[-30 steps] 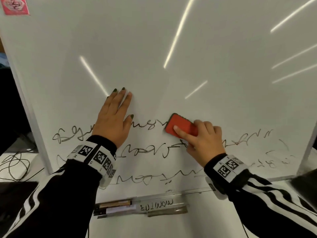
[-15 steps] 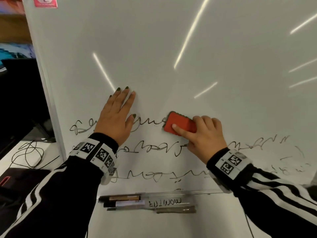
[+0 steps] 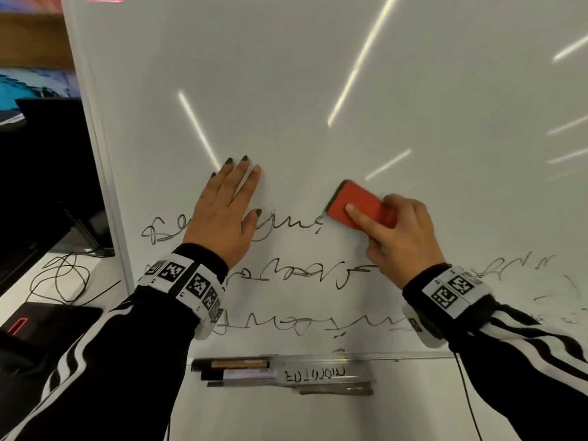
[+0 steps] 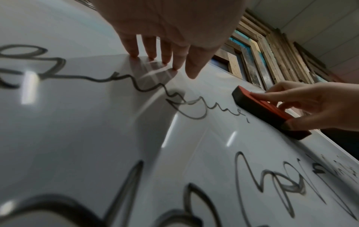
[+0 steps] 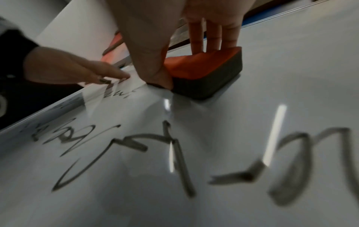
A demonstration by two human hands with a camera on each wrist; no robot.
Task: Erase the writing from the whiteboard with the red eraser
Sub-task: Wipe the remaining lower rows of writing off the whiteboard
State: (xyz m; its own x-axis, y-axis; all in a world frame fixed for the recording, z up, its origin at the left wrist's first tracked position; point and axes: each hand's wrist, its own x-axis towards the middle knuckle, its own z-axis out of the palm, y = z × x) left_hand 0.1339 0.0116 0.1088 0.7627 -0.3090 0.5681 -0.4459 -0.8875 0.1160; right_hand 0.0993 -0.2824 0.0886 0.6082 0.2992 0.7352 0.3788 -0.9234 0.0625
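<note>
The whiteboard carries three lines of black scribbled writing low down, with fainter smeared marks at the right. My right hand grips the red eraser, index finger laid along its red back, thumb on its dark side. Its dark felt lies flat on the board just right of the top line's end. The left wrist view shows the eraser; in the right wrist view the eraser sits under my fingers. My left hand rests on the board with straight fingers, covering part of the top line.
A clear tray under the board holds markers. To the left are the board's frame edge, a dark monitor, loose cables on a white desk and a black case. Above the writing the board is bare.
The eraser has slid up and slightly right, away from the end of the top line. My left hand has stayed put, and the head view has swung to the left.
</note>
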